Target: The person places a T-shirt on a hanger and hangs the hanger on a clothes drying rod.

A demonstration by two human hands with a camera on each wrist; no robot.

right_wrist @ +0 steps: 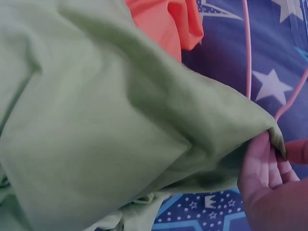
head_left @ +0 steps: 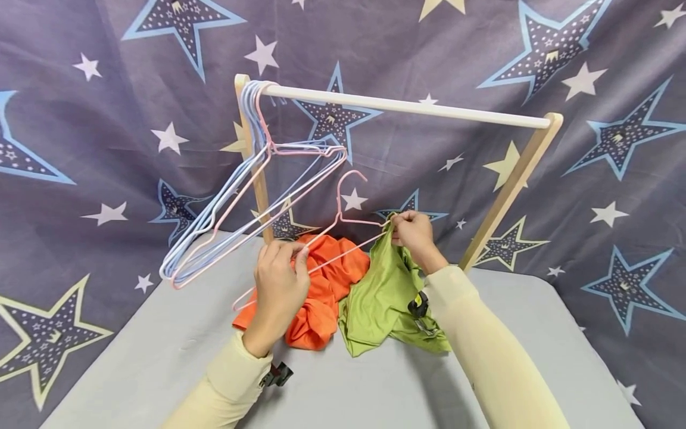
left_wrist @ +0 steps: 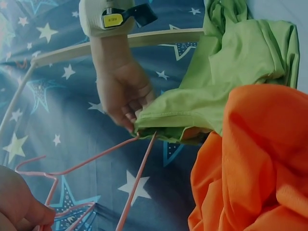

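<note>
While the left hand [head_left: 281,283] grips a thin pink hanger [head_left: 339,207], the right hand [head_left: 415,235] pinches soft green cloth [head_left: 379,298] round its tip, so threading probably needs pushing deeper.

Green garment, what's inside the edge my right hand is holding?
One end of the pink hanger reaches into the opening of the green garment beside the right hand. The hanger's tip and anything deeper are covered by cloth.

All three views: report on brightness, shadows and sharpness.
Head view: bright and fairly crisp, down to the thin pink hanger, with a soft shadow on the gray surface below the green garment; left wrist view: dimmer, bluish background, the orange garment vivid; right wrist view: hazy and soft, the green garment looking washed out.
</note>
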